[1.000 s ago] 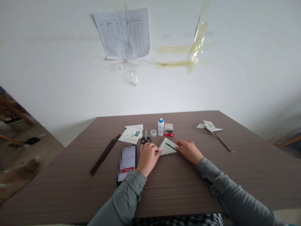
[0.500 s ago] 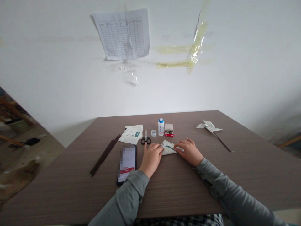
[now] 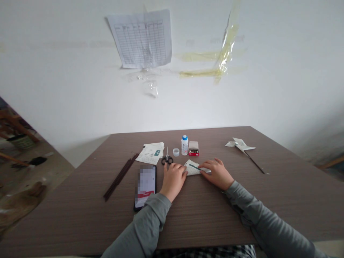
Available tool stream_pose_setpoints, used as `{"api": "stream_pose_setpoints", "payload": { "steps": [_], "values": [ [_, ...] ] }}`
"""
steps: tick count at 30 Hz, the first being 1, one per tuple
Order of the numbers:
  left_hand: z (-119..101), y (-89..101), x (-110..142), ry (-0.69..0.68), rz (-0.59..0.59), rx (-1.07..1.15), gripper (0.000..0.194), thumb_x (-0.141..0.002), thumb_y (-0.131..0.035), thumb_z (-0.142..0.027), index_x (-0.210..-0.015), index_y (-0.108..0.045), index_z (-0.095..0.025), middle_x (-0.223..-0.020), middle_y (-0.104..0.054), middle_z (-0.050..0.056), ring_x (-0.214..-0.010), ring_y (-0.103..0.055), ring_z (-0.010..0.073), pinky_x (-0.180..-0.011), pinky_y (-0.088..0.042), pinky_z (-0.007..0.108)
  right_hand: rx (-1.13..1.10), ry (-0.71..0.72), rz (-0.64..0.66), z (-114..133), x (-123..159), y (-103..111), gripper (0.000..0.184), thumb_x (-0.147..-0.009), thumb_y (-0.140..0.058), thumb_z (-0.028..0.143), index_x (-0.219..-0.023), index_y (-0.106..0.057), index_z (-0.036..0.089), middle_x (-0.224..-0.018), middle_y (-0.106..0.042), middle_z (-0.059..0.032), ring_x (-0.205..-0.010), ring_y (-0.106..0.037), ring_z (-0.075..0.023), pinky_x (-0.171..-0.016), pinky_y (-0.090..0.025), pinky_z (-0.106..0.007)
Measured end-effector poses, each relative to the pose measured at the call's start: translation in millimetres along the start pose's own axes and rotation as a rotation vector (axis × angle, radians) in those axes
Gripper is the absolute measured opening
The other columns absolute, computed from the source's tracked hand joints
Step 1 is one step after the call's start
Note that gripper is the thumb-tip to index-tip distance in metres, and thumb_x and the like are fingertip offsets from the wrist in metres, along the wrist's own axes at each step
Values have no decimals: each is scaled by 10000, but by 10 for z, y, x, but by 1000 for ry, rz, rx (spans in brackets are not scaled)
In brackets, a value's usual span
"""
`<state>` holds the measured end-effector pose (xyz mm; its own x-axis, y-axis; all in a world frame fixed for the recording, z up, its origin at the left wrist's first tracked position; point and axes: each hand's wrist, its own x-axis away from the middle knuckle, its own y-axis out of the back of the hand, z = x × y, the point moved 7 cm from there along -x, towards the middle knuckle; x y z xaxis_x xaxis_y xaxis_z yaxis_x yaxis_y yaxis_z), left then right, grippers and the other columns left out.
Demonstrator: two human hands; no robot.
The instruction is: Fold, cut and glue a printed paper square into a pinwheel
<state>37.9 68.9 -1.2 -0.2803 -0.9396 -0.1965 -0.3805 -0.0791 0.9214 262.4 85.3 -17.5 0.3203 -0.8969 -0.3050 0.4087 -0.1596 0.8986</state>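
Observation:
A folded piece of printed paper (image 3: pixel 192 168), pale with a dark green strip, lies on the table between my hands. My left hand (image 3: pixel 173 181) is closed at its left edge, thumb and fingertips bent against the paper. At the right edge, my right hand (image 3: pixel 216 174) grips the paper with its fingers pressed together; the exact hold under the fingertips is hidden. Just beyond my left hand are black-handled scissors (image 3: pixel 167 159). A small clear cup (image 3: pixel 176 152), a white bottle with a blue cap (image 3: pixel 184 146) and an open red box of small metal pieces (image 3: pixel 194 152) stand behind the paper.
A phone (image 3: pixel 145 188) lies beside my left forearm. Farther left are thin dark sticks (image 3: pixel 120 177) and a stack of printed paper sheets (image 3: pixel 149 154). A paper pinwheel on a stick (image 3: pixel 240 144) rests at the right. The wall (image 3: pixel 80 93) rises behind the table (image 3: pixel 204 218).
Both hands stay at the folded paper with only slight finger shifts. The other objects on the table have not moved.

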Motion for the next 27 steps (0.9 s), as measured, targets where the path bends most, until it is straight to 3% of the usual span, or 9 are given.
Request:
{"api": "stream_pose_setpoints", "payload": {
  "steps": [4, 10, 20, 27],
  "values": [
    [2, -22, -9, 2, -7, -5, 336, -1234, -775, -181, -1433, -982, -357, -1425, -955, 80, -1462, -784, 356, -1505, -452, 763, 11, -11, 16, -7, -7, -21, 311, -1153, -765, 273, -1316, -1017, 354, -1376, -1012, -94, -1349, -938, -373, -1430, -573, -675],
    [-1, -23, -20, 22, -38, 13, 248, -1215, -823, -184, -1251, -1012, -340, -1354, -934, 72, -1385, -789, 341, -1482, -466, 752, 13, 11, -2, -25, -3, -65, 318, -1167, -759, 279, -1338, -1022, 336, -1352, -1004, -122, -1314, -939, -376, -1424, -579, -721],
    [-2, -39, -53, 23, -21, 1, 264, -1238, -776, -189, -1267, -1006, -315, -1378, -937, 87, -1414, -777, 354, -1496, -446, 776, 6, -29, -9, -16, -2, -97, 336, -1175, -737, 249, -1340, -1021, 322, -1322, -981, -124, -1271, -923, -380, -1448, -515, -786],
    [18, -58, -59, 25, -25, -9, 280, -1249, -752, -205, -1258, -1009, -317, -1368, -927, 87, -1412, -779, 356, -1483, -469, 759, 23, -48, -62, 16, -1, -63, 284, -1132, -790, 245, -1243, -1020, 369, -1244, -966, -74, -1201, -920, -368, -1405, -548, -710]
  ]
}}
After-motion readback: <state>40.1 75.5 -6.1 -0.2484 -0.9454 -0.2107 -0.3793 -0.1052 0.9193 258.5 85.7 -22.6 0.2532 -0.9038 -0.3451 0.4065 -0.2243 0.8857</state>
